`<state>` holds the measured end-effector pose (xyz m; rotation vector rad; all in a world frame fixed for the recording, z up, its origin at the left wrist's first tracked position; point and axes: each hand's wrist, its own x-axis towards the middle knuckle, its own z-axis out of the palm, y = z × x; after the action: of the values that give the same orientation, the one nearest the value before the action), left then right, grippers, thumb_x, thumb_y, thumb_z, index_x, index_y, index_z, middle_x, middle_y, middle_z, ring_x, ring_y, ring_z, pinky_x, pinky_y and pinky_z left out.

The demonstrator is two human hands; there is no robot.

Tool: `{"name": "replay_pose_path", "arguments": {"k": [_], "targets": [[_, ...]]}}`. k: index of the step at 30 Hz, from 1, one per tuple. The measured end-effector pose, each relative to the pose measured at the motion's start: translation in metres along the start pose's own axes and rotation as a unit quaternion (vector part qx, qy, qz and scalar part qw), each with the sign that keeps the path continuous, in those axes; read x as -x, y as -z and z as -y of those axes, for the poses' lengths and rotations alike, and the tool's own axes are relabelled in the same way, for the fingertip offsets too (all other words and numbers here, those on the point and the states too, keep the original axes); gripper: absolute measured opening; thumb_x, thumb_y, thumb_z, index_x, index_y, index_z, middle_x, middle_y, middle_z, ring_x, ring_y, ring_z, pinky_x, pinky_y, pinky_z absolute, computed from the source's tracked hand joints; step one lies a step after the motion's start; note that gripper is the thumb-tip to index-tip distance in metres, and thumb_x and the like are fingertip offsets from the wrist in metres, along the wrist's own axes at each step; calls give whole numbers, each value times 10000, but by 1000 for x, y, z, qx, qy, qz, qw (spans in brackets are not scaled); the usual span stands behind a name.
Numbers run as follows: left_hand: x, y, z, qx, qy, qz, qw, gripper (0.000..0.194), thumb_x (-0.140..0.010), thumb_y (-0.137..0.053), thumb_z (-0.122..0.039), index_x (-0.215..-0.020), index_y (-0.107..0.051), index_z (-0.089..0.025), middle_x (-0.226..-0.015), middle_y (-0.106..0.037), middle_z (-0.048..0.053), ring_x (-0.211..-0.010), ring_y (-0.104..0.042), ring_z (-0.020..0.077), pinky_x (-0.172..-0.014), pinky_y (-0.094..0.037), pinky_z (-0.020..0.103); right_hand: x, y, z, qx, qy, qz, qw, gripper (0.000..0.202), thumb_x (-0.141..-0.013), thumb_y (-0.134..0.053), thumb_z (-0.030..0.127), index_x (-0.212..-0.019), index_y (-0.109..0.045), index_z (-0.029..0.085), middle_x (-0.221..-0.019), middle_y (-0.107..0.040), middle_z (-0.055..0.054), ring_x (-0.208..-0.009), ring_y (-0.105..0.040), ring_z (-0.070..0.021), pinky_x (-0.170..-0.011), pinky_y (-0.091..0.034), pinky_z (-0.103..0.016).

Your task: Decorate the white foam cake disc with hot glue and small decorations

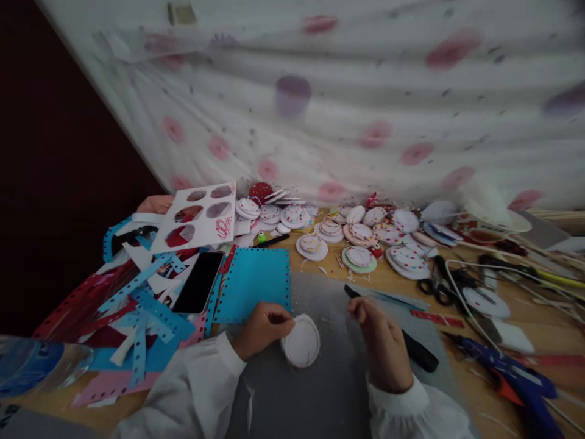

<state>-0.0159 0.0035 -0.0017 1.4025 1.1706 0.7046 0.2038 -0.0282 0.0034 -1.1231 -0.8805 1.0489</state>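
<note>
My left hand [265, 329] pinches the left edge of a round white disc [300, 341], which is over the grey cutting mat [292, 405]. A thin line runs around just inside the disc's rim. My right hand [381, 341] is raised to the right of the disc, apart from it. Its fingers are curled with the tips together; what they hold, if anything, cannot be made out. A black craft knife [420, 352] runs behind this hand, its dark end showing past the fingertips. Whether the hand touches the knife is hidden.
A blue dotted sheet [256, 283], a phone [198, 282], paper strips [141, 329] and a bottle [41, 366] lie left. Stacked discs [406, 262] line the back. Scissors [439, 289], cables and a blue glue gun [512, 372] are right. A flowered curtain [342, 110] hangs behind.
</note>
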Motion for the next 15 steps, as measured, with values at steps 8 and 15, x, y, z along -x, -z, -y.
{"name": "replay_pose_path", "arguments": {"k": [8, 15], "targets": [[3, -14, -6, -24, 4, -81, 996, 359, -738, -573, -458, -619, -590, -120, -538, -534, -13, -524, -489, 114, -508, -358, 219, -7, 4, -14, 41, 20, -13, 999, 223, -748, -633, 413, -733, -655, 192, -696, -576, -13, -637, -486, -154, -598, -393, -278], [4, -22, -15, -148, 4, -78, 986, 440, -754, -565, -498, -485, -530, -153, -443, -488, -4, -499, -510, 150, -523, -344, 244, -1, -3, -7, 34, 43, 20, 998, 226, -697, -693, 399, -744, -637, 185, -733, -621, -31, -686, -548, -168, -628, -434, -291]]}}
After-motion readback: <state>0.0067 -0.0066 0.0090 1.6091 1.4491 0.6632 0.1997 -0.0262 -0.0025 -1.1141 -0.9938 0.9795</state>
